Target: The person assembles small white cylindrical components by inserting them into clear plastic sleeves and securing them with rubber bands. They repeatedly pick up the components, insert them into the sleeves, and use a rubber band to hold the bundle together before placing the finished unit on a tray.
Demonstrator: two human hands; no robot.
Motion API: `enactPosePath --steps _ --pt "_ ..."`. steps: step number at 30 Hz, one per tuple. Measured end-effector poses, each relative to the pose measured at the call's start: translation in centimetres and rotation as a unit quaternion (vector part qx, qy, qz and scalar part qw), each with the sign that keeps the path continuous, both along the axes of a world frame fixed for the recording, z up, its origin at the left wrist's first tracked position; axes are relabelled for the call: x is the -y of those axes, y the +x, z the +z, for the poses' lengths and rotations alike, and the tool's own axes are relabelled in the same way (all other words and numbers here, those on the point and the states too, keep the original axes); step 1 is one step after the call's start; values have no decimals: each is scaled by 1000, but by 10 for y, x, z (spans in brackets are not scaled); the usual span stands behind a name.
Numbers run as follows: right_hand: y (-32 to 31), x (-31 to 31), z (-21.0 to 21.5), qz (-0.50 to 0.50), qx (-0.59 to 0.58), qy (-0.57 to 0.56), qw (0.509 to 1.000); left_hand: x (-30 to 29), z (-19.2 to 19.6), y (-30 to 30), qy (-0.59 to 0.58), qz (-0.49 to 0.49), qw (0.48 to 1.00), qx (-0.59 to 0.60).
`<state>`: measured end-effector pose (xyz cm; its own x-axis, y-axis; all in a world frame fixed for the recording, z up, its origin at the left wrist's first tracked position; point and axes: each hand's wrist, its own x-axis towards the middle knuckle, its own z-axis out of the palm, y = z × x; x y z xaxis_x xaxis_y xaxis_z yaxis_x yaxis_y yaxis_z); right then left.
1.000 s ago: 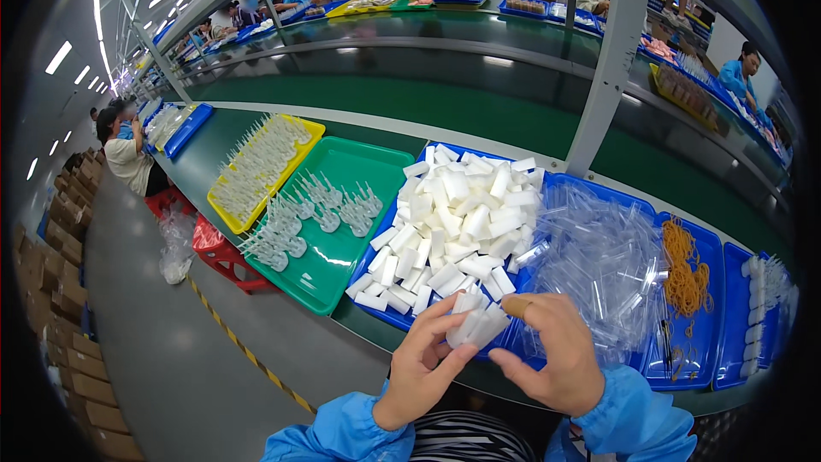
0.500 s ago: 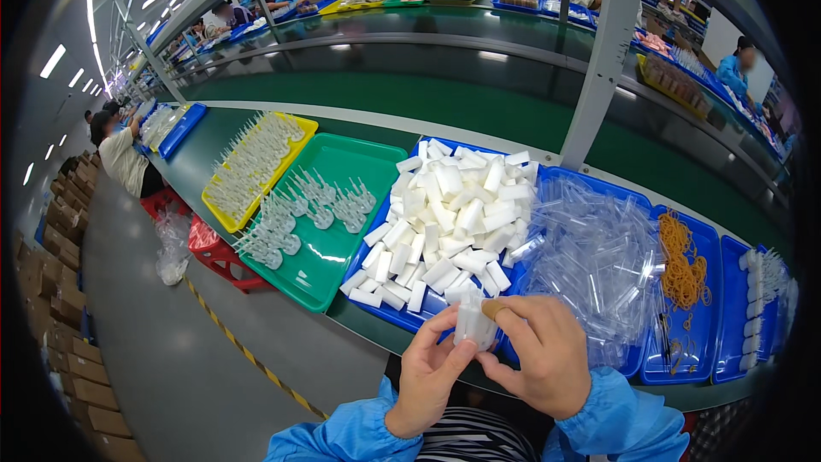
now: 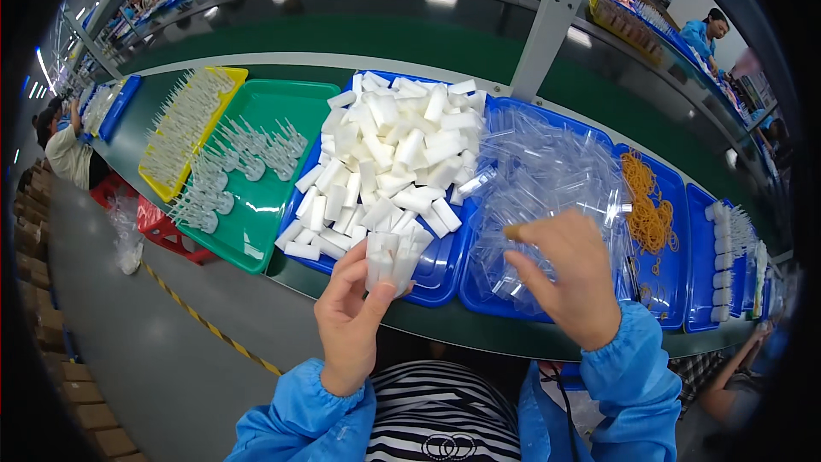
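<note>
My left hand (image 3: pixel 349 329) is closed around a translucent white cup-shaped piece (image 3: pixel 389 272), held upright with whitish blocks or walls showing at its top. It hangs over the near edge of a blue tray (image 3: pixel 432 278) heaped with white foam blocks (image 3: pixel 398 141). My right hand (image 3: pixel 577 278) hovers over the clear plastic tubes (image 3: pixel 547 175) in the adjoining blue tray, thumb and forefinger apart and nothing visible between them. A tan finger cot (image 3: pixel 513 232) covers that forefinger's tip. The right hand's other fingers are partly hidden.
Further right, a blue tray holds orange rubber bands (image 3: pixel 648 205), beside trays of white parts (image 3: pixel 723 265). On the left are a green tray (image 3: pixel 278 103) and a yellow tray (image 3: pixel 231 85) with spiky whitish parts. A metal post (image 3: pixel 552 21) rises behind. Co-workers sit farther off.
My right hand has let go of the cup-shaped piece and moved right, over the clear tubes. My left hand keeps the piece, now farther left. The whole view has shifted.
</note>
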<state>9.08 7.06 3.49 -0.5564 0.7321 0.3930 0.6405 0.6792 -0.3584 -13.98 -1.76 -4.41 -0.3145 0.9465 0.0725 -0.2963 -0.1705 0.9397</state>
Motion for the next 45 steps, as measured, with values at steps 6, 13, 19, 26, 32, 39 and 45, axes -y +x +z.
enactPosePath --steps 6,13,19,26,32,39,45 --pt "-21 15 -20 23 99 22 995 1 -14 6 4 -12 999 -43" --pt "-28 21 -44 36 78 3 996 0 -10 9 33 -45 996 -71" --pt "-29 10 -10 -63 -343 -267 899 4 -3 10 20 -67 993 -90" --pt "-32 16 -17 13 -418 -394 818 5 10 17 -7 -110 990 -84" --pt "-33 17 -14 19 -425 -416 804 3 10 17 -2 -86 993 -86" --pt "-28 20 -28 66 -252 -104 960 4 9 18 15 -57 982 -182" --pt "-26 4 -21 64 -370 -431 820 5 12 17 6 -51 980 -191"
